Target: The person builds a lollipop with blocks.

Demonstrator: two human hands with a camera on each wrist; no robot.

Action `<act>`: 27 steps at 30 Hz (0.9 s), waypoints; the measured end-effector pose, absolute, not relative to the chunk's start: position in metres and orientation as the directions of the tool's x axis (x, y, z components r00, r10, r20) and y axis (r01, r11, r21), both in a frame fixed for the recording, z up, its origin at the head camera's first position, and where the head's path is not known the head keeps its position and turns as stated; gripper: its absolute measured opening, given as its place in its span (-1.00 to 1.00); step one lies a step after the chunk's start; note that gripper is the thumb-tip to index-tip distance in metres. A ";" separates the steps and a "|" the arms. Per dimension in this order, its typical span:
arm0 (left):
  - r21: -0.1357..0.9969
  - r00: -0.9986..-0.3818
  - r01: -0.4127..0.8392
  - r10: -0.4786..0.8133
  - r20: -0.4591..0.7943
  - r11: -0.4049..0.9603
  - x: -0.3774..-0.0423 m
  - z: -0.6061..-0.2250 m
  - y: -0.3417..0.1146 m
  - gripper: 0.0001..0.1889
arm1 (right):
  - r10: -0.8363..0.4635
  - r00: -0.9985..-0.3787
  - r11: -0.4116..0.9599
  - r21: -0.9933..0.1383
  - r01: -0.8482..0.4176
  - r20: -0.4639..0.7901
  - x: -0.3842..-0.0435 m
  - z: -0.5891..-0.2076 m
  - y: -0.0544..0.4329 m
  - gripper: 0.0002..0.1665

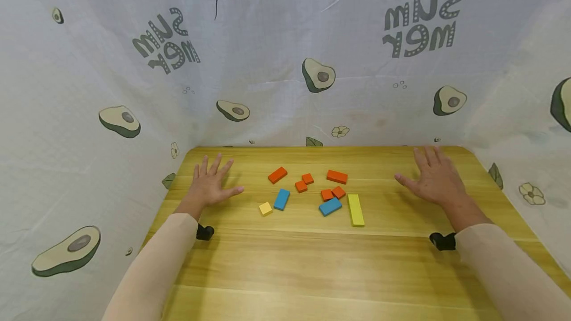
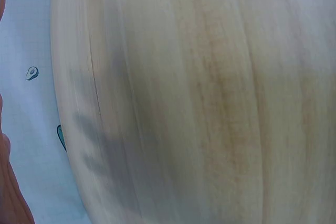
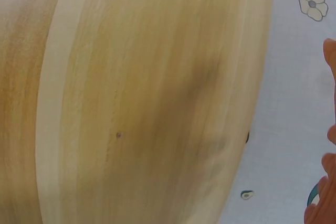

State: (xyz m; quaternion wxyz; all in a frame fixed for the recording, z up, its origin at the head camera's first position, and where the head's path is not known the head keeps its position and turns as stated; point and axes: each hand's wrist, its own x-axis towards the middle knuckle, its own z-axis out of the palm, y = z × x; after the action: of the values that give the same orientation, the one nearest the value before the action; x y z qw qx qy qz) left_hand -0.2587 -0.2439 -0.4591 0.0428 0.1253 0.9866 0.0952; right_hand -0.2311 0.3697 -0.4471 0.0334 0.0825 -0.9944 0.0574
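Both hands are spread and hold nothing. My left hand (image 1: 208, 187) is over the table's left side, fingers fanned and thumb toward the blocks. Over the right side is my right hand (image 1: 434, 177), its thumb pointing inward. Between them lie flat wooden blocks: a yellow square (image 1: 265, 209), a blue block (image 1: 281, 199), another blue block (image 1: 330, 207) and a long yellow block (image 1: 356, 210). Farther back are a red block (image 1: 277, 175) and a second red block (image 1: 336, 177). Several small orange-red pieces (image 1: 301, 187) sit among them. The wrist views show mostly wood and hand shadows.
A wood-grain table (image 1: 285, 266) spreads under the hands and blocks. A white cloth (image 1: 276, 53) printed with avocados hangs behind it and along both sides. Black wrist cameras, the left one (image 1: 205, 233) and the right one (image 1: 442, 241), are strapped below the hands.
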 end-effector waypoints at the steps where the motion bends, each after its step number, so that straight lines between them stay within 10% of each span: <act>1: 0.200 -0.965 0.239 0.256 -0.060 0.950 -0.259 -0.459 -0.244 0.09 | -0.158 -0.985 0.980 -0.110 -0.165 0.074 -0.231 -0.447 0.369 0.27; 27: 0.315 -0.936 0.325 0.351 -0.028 0.892 -0.242 -0.474 -0.220 -0.03 | -0.175 -0.984 0.922 -0.354 -0.155 -0.027 -0.215 -0.451 0.323 0.18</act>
State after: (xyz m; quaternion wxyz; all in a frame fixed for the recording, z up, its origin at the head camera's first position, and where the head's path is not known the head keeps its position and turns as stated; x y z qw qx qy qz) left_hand -0.2421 -0.2200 -0.4737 0.0422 0.1739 0.9717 0.1544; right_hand -0.2150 0.3230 -0.4507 -0.0291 0.0842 -0.9800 0.1780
